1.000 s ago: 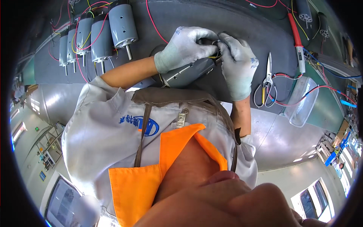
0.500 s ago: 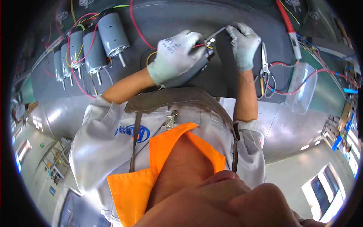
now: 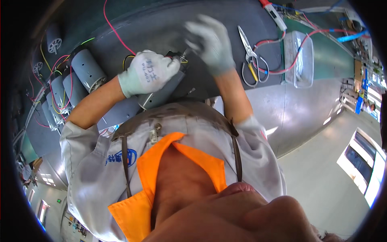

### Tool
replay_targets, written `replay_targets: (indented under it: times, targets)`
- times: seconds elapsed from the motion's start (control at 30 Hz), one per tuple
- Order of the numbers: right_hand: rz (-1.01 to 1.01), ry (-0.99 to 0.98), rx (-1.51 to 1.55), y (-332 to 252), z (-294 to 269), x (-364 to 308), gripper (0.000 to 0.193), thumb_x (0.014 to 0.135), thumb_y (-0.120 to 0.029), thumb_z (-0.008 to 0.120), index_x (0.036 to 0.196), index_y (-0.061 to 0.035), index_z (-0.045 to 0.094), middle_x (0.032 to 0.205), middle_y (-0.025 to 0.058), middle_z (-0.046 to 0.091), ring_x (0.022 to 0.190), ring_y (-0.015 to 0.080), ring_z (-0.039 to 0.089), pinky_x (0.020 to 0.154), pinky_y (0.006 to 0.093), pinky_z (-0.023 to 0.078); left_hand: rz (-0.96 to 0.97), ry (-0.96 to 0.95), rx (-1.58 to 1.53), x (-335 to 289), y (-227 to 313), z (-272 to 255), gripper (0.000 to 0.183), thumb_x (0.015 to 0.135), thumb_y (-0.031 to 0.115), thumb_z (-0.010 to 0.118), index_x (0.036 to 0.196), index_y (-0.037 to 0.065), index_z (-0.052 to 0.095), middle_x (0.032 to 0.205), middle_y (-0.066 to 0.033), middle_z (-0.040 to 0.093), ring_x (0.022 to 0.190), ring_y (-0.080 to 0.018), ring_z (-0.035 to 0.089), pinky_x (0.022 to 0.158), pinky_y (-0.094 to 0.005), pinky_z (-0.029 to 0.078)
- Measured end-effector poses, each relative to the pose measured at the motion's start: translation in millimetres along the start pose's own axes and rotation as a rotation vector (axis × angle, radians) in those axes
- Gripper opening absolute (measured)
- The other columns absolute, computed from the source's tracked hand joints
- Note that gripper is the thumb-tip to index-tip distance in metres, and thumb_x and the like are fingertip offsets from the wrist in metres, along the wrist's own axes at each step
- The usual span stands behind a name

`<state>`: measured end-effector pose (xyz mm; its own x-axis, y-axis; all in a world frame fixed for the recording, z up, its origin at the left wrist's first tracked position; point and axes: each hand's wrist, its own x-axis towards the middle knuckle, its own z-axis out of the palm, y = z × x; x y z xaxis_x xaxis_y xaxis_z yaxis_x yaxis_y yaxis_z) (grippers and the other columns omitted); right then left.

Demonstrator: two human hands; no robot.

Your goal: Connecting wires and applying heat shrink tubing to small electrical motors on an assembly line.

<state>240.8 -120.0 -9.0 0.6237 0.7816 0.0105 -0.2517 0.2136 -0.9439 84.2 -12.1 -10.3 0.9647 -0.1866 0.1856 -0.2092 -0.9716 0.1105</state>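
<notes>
My left hand [image 3: 147, 74], in a white glove, is closed at the wired end of a grey cylindrical motor [image 3: 166, 86] lying near the bench edge. It grips a red wire [image 3: 114, 30], which runs into the fist from the far side. A black-and-yellow wire loop [image 3: 127, 61] sticks out beside that hand. Bits of metal and wire show at the motor's end, just past my fingertips. My right hand [image 3: 211, 44], also gloved, is raised to the right of that end and apart from it. Its fingers are smeared by motion, so whatever is in them does not show.
Several more grey motors [image 3: 86, 70] with red and yellow wires stand at the left. On the right lie metal scissors [image 3: 248, 52] and a clear tray [image 3: 308, 64] holding thin pale strips. A red-and-white tool [image 3: 275, 17] with a cable lies beyond them.
My right hand has let go of the thin grey strip it pulled at the motor's end and swung left, blurred. The whole view has turned, shifting the bench items left. My left hand keeps its grip.
</notes>
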Motion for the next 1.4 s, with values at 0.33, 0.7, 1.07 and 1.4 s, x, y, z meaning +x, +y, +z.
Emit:
replay_targets:
  times: [0.33,0.7,1.07,1.4]
  targets:
    - [-0.409,0.418,-1.4,-22.1,-117.5,-65.4,0.032,0.087,-0.009,0.066,0.119,-0.0021,0.065,0.097,0.0205,0.067,0.093,0.0371,0.065,0.081,0.0448,0.052,-0.237,-0.099,0.047,0.4,13.0,-21.6,0.028,0.088,0.032,0.065,0.104,0.009,0.063,0.083,-0.0073,0.062,0.067,-0.0235,0.066,0.054,-0.0362,0.051]
    - [-0.04,0.155,-1.565,9.6,-153.2,-178.1,0.069,0.08,0.011,0.058,0.146,-0.0014,0.042,0.124,0.0245,0.058,0.107,0.0421,0.058,0.091,0.0442,0.05,-0.651,-0.118,-1.257,41.8,-46.8,12.3,0.034,0.097,0.032,0.066,0.105,0.0,0.07,0.097,-0.0084,0.066,0.088,-0.0153,0.061,0.081,-0.0307,0.049]
    - [0.126,-0.606,-1.056,-43.4,-84.8,-72.2,0.066,0.091,-0.04,0.07,0.14,-0.0008,0.048,0.122,0.0242,0.063,0.11,0.0368,0.064,0.094,0.0418,0.05,-0.536,0.147,-1.613,22.6,-75.3,41.7,0.026,0.1,0.018,0.06,0.117,-0.001,0.068,0.108,-0.0021,0.069,0.101,-0.0108,0.061,0.09,-0.0288,0.049]
    - [0.014,-0.458,-1.395,-48.3,-74.0,-75.2,0.057,0.087,-0.037,0.075,0.129,-0.0053,0.055,0.071,0.0179,0.066,0.068,0.0401,0.066,0.063,0.0457,0.051,0.236,0.188,-1.195,-20.3,-66.8,-40.8,0.038,0.097,0.033,0.063,0.112,-0.002,0.069,0.107,-0.0147,0.069,0.102,-0.0262,0.065,0.091,-0.0369,0.05]
